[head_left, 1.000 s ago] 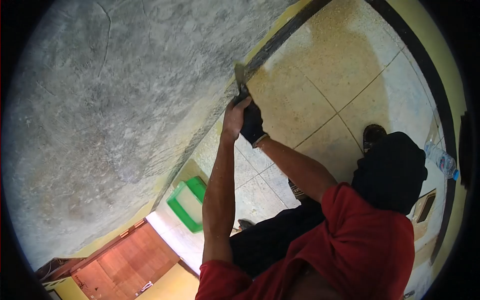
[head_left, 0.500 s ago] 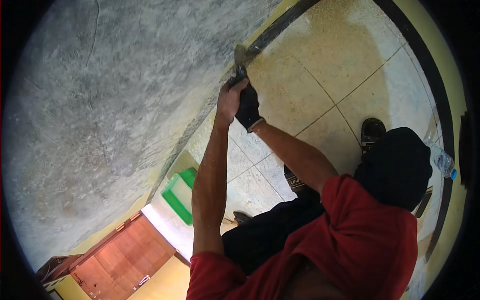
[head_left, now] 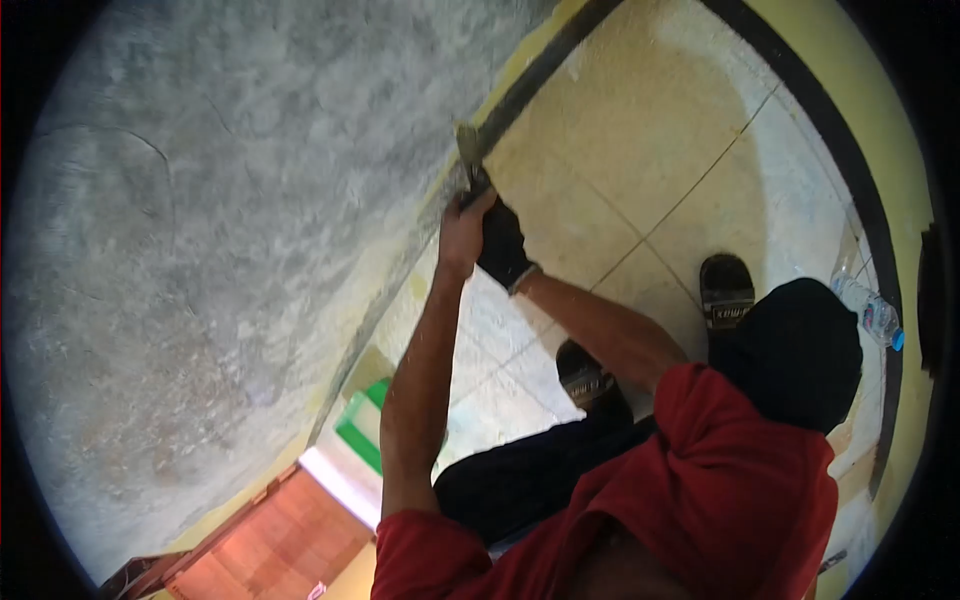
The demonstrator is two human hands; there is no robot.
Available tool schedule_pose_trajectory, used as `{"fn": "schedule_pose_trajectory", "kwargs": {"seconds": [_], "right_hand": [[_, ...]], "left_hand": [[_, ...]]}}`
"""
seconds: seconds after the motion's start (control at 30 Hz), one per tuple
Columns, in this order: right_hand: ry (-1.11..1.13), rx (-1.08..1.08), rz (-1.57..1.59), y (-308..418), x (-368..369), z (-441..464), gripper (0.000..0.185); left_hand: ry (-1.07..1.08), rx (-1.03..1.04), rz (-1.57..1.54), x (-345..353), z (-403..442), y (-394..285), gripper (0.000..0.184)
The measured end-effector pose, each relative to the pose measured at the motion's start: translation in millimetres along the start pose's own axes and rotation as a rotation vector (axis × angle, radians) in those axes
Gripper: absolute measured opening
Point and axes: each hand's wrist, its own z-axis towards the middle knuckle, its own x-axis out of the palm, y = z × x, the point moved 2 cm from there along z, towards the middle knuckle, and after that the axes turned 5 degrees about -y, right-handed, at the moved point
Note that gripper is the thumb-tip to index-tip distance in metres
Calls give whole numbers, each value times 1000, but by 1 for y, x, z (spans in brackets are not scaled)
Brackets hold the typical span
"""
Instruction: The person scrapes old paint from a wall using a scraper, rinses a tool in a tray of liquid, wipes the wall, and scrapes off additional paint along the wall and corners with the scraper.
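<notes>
Our left forearm (head_left: 415,385) now hides more of the green container (head_left: 358,442); left hand (head_left: 461,238) and right hand (head_left: 504,245) clasp the scraper (head_left: 468,148), likely light, stiff, best gripped by its handle (head_left: 478,184)

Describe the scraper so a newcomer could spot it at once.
Find the big grey wall, then the dark strip along its base. There the scraper juts beyond the bare left hand and black-gloved right hand, its flat, paler blade standing out against the dark strip.

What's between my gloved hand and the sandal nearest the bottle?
Bare tiled floor: the head view shows nothing between your gloved right hand and that sandal.
</notes>
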Motion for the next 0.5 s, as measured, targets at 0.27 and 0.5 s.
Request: {"fn": "schedule_pose_trajectory", "kwargs": {"seconds": [0.27, 0.5], "right_hand": [[-132, 6, 355, -6, 25, 14, 41], [-37, 109, 236, 2, -36, 28, 39]], "left_hand": [[-110, -13, 21, 2, -6, -16, 26], [-62, 39, 84, 20, 5, -8, 30]]}}
